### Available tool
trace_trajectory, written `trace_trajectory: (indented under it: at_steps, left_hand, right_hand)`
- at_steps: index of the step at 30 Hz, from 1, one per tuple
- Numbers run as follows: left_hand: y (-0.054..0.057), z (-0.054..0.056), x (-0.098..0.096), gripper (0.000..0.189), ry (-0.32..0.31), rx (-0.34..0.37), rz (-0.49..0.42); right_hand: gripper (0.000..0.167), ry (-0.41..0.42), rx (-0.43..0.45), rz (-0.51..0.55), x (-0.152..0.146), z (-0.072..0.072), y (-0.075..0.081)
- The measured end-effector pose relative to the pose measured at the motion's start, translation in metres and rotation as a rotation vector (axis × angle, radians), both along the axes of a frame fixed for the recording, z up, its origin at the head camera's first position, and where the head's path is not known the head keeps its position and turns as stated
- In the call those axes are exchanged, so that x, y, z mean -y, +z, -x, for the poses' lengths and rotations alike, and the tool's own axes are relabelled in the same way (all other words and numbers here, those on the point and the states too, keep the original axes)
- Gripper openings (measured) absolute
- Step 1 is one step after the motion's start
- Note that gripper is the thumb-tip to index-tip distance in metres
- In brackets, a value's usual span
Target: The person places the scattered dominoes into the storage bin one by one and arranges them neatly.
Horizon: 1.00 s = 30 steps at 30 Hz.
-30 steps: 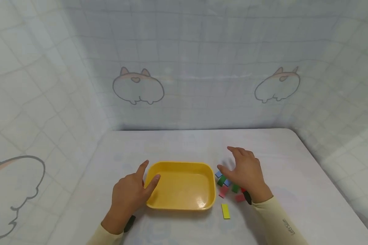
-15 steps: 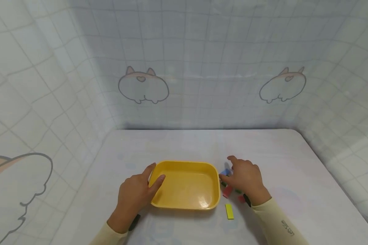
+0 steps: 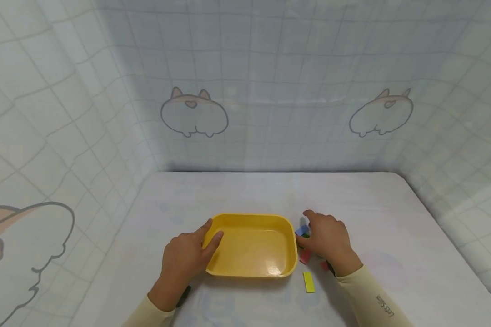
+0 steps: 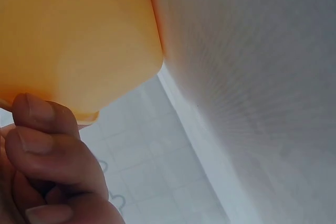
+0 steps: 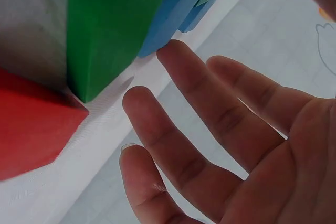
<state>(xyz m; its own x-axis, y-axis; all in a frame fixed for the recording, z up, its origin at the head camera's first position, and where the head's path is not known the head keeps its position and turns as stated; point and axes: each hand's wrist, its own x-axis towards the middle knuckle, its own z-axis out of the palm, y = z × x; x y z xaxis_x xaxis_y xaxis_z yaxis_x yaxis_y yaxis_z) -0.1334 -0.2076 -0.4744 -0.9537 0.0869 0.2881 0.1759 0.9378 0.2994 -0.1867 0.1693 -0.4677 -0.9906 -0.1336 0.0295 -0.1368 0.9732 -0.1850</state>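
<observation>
A shallow yellow tray (image 3: 249,252) stands on the table with nothing in it. My left hand (image 3: 184,256) grips its left rim, thumb over the inner side and fingers curled outside against the wall, as the left wrist view shows on the tray's side (image 4: 84,40). To the right of the tray, my right hand (image 3: 331,238) hovers low over a loose group of small blocks, fingers apart and gently bent. Beside those fingers are a red block (image 5: 37,127), a green block (image 5: 105,30) and a blue block (image 5: 168,14). The hand partly hides the group in the head view.
A yellow block (image 3: 308,282) lies nearer to me, just off the tray's lower right corner. The white table (image 3: 245,195) ends at a back wall of grid-patterned cloth (image 3: 286,118). Similar cloth hangs on both sides.
My right hand has come down closer to the blocks, its fingers drawing in slightly. The left hand has settled on the tray's rim. The whole head view has shifted a little.
</observation>
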Motion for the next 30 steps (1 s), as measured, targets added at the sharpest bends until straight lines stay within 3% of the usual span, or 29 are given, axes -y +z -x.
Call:
trace_trajectory:
  at_steps: [10, 30]
  left_hand:
    - [-0.001, 0.0026, 0.0013, 0.063, -0.011, -0.09, -0.005]
    - [-0.0034, 0.0045, -0.0021, 0.063, -0.005, -0.055, -0.023]
  right_hand:
    - [0.072, 0.014, -0.024, 0.018, 0.0032, 0.0014, 0.004]
    - [0.067, 0.008, 0.052, 0.095, -0.0013, 0.0039, -0.0002]
